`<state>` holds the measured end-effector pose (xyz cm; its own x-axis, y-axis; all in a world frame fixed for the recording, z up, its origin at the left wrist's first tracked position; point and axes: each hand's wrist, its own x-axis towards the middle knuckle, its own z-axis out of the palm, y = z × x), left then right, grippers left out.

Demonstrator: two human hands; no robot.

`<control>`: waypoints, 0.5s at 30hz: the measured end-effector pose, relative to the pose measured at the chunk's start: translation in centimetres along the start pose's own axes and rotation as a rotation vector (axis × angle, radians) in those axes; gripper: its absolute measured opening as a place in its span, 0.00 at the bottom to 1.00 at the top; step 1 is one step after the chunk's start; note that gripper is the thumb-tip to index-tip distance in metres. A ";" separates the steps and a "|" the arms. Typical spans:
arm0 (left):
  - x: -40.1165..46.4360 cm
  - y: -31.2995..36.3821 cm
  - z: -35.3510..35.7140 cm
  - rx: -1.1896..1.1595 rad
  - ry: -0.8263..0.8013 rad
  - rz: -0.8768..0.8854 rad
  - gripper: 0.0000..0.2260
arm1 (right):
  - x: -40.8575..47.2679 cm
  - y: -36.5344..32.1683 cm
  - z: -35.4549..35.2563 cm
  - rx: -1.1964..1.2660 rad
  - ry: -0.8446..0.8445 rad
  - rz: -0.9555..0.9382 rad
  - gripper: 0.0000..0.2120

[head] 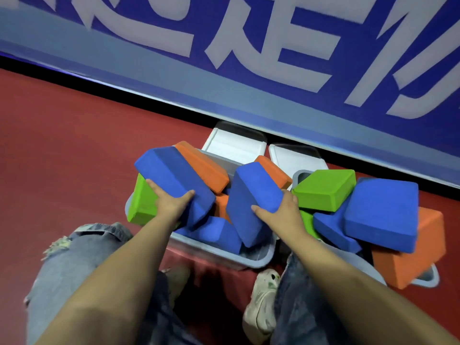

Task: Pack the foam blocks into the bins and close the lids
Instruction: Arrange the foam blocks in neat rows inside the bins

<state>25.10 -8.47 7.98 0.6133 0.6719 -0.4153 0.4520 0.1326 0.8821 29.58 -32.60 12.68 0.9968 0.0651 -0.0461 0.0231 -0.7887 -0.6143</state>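
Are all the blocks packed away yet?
Not yet. Lots of blocks already sit in both bins, but in loose heaps above the rims. The left hand holds one blue block and the right hand another over the left bin. Both white lids are still open.

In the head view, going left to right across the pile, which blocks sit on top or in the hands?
Green block at the left bin's edge → blue block in the left hand → blue block in the right hand → green block → large blue block → orange block at far right.
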 end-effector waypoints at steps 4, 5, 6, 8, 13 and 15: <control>1.2 1.0 -0.2 0.151 0.016 0.102 0.49 | 1.4 0.7 2.2 -0.055 -0.087 -0.016 0.39; 1.8 1.5 -0.4 0.172 0.011 0.125 0.46 | 1.5 1.0 2.8 -0.071 -0.101 -0.029 0.39; 2.2 2.2 -0.7 0.185 -0.009 0.121 0.45 | 1.7 1.3 3.3 -0.082 -0.107 -0.034 0.40; 3.2 3.3 -1.3 0.221 -0.075 0.022 0.44 | 2.6 1.5 3.8 -0.125 -0.084 -0.016 0.42; 3.0 3.7 -0.3 0.414 -0.308 -0.183 0.37 | 5.4 0.0 3.1 -0.281 0.111 -0.117 0.28; 2.7 3.6 0.5 0.361 -0.299 -0.183 0.39 | 5.1 -1.4 2.8 -0.096 0.030 -0.275 0.22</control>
<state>28.73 -6.51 9.93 0.6377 0.4156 -0.6486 0.7328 -0.0676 0.6771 34.37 -29.43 11.06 0.9540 0.2671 0.1362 0.2982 -0.7982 -0.5235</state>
